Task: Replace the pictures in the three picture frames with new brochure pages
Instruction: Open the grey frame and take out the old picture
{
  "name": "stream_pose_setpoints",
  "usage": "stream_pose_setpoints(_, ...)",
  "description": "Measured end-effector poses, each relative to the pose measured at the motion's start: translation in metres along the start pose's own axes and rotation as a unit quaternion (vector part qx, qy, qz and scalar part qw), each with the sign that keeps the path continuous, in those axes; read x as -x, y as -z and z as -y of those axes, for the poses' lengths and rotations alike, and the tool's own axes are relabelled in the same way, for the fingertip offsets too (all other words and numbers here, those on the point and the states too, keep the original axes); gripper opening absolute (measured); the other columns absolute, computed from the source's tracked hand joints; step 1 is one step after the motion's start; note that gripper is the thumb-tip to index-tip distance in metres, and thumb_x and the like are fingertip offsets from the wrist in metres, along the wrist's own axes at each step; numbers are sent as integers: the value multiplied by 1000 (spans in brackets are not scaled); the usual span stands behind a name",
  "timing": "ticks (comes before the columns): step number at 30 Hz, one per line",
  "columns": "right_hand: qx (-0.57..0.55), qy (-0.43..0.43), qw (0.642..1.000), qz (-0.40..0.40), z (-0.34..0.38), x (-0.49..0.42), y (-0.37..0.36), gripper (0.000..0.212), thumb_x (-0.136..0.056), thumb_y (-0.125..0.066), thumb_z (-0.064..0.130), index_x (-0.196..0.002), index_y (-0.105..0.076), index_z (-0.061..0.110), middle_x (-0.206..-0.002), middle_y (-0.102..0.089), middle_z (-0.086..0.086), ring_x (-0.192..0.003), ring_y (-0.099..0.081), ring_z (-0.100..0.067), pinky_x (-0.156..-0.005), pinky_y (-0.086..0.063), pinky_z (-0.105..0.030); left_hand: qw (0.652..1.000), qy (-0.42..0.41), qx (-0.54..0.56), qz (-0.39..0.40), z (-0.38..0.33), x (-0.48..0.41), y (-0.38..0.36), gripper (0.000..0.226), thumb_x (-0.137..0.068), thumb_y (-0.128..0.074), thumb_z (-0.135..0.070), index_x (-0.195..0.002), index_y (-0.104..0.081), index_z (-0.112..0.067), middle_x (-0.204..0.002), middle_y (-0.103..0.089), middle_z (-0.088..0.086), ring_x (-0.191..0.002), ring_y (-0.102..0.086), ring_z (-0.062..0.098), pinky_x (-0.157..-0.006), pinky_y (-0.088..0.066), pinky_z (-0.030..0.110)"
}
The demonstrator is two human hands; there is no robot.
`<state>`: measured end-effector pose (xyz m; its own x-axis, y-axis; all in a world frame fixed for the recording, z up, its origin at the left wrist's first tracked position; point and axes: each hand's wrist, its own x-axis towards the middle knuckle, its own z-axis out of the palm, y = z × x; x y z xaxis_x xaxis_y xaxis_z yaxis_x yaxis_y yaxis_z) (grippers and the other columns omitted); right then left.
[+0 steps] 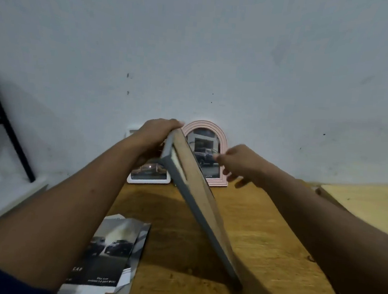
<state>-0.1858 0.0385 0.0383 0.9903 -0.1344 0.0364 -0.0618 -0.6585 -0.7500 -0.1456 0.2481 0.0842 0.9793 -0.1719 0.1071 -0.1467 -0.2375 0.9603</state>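
Observation:
My left hand (155,135) grips the top edge of a grey picture frame (197,207), which stands tilted on the wooden table (261,256) with its brown backing facing right. My right hand (240,165) hovers just right of the frame's back, fingers apart, holding nothing. Behind them a pink arched frame (221,144) with a car picture leans on the wall. Left of it stands a white frame (148,178), half hidden by my left hand. Loose brochure pages (110,251) with car photos lie at the table's near left.
A pale wall (218,56) rises right behind the table. A black metal shelf leg (6,127) and a white ledge (3,196) are at the left. A second, lighter tabletop (369,207) adjoins at the right.

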Motion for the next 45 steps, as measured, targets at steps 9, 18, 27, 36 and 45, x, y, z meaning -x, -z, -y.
stream_pose_setpoints(9, 116, -169, 978, -31, -135, 11, -31, 42, -94, -53, 47, -116, -58, 11, -105, -63, -5, -90, -60, -20, -76, -55, -36, 995, 98, 27, -20, 97, -13, -23, 25, -102, -54, -11, -121, -66, 0, -100, -71, 14, -92, -69, 30, -76, -56, 39)
stream_pose_setpoints(18, 224, -118, 964, -84, -180, 15, -27, 39, -96, -49, 43, -125, -55, 18, -133, -53, -11, -122, -45, -32, -98, -46, -47, 977, 57, -201, 31, 180, -9, -53, 26, -102, -45, -8, -103, -69, -18, -105, -73, 8, -90, -66, 21, -78, -54, 28)
stream_pose_setpoints(27, 268, -103, 952, -109, -189, 12, -37, 48, -96, -44, 50, -131, -48, 18, -137, -45, -13, -125, -40, -34, -100, -43, -49, 944, -13, -324, 55, 211, 2, -58, 51, -106, -46, -32, -151, -41, -9, -154, -45, 8, -147, -34, 29, -117, -28, 38)
stream_pose_setpoints(36, 303, -62, 947, -89, -166, 13, -59, 51, -97, -44, 49, -138, -45, 19, -145, -43, -14, -135, -34, -34, -107, -34, -52, 917, -62, -373, 127, 218, 27, -36, 60, -104, -49, -38, -158, -30, -20, -165, -25, 2, -153, -17, 17, -121, -16, 32)
stream_pose_setpoints(45, 257, 147, 953, 72, -83, 51, -147, 66, -86, -48, 68, -139, -43, 29, -145, -45, -1, -131, -42, -22, -108, -36, -50, 908, -87, -408, 33, 236, 46, -19, 47, -107, -36, -20, -154, -39, -18, -152, -48, 11, -149, -30, 25, -123, -20, 41)
